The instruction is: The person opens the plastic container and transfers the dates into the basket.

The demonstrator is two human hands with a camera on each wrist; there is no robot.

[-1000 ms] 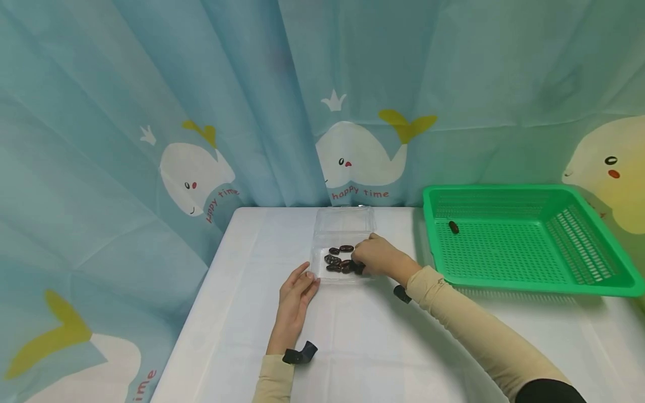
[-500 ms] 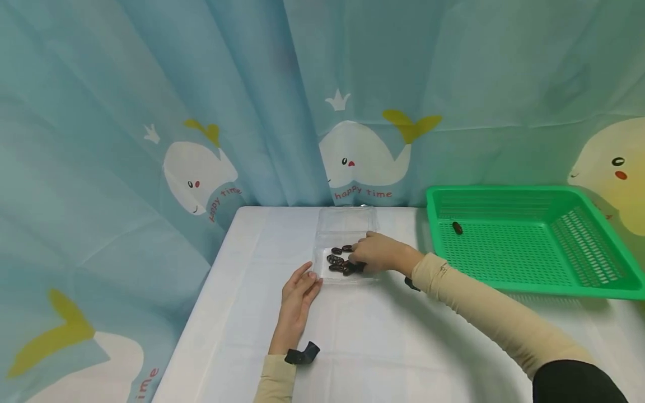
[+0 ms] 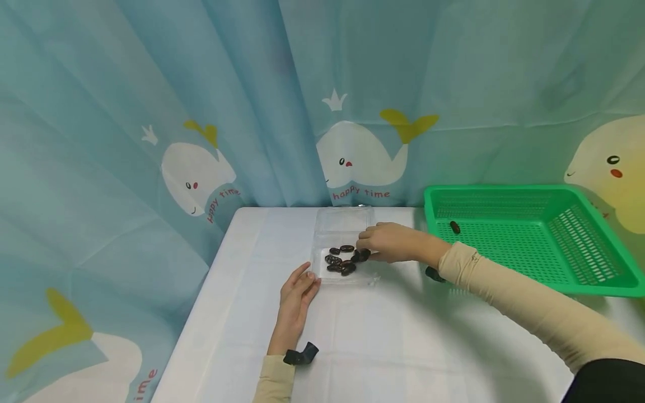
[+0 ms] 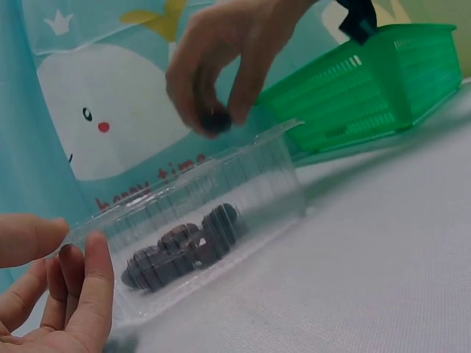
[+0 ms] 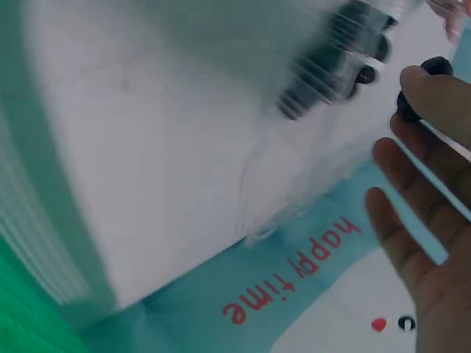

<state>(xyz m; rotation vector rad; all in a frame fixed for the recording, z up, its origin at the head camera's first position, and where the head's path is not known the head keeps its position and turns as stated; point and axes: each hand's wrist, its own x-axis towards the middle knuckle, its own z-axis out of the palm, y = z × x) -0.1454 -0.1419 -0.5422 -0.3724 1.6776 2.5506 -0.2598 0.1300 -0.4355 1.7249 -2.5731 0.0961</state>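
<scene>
Fingers (image 5: 412, 180) of right hand (image 3: 395, 240) pinching one dark oval piece (image 4: 215, 122) above the right side of the clear box (image 3: 345, 281). Left hand (image 3: 294, 305): fingers loosely extended, touching the box's near left corner. Several similar pieces (image 3: 348, 270) inside the box. Lid (image 3: 344, 219) open behind it. Green basket (image 3: 509, 257) right of the box; one dark oval (image 3: 455, 227) in it. White surface (image 3: 242, 302) under the box.

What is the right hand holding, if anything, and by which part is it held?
The right hand pinches a dark rounded piece, apparently around its middle: dark ends show on both sides of the thumb.
</scene>
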